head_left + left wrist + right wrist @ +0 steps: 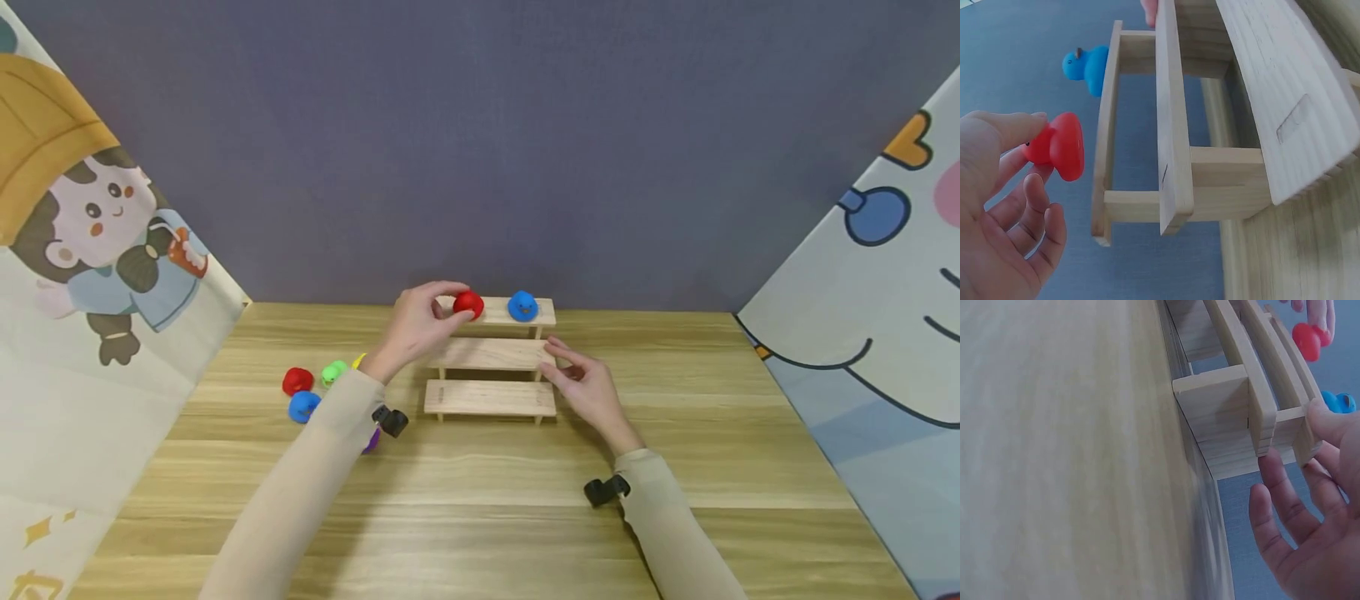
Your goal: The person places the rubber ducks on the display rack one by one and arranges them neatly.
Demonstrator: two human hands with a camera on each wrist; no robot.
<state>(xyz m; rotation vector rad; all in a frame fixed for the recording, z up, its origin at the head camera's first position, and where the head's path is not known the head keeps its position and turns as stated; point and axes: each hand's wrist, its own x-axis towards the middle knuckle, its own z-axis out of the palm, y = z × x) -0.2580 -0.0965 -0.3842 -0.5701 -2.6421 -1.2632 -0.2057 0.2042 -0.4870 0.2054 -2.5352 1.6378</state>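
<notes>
My left hand (422,323) pinches a red toy duck (468,305) between thumb and fingers at the top step of a small three-step wooden stand (491,398). In the left wrist view, a narrow gap shows between the red duck (1067,147) and the top board. A blue toy duck (522,307) sits on the right part of that top step. My right hand (588,385) grips the stand's right end at the middle step, the thumb on one side of the board and fingertips on the other, as the right wrist view shows.
Left of the stand, a red duck (297,382), a blue duck (303,407) and a green duck (334,372) lie on the wooden table (480,517). Yellow and purple pieces are partly hidden by my left arm. A grey-blue panel (480,150) rises behind the stand.
</notes>
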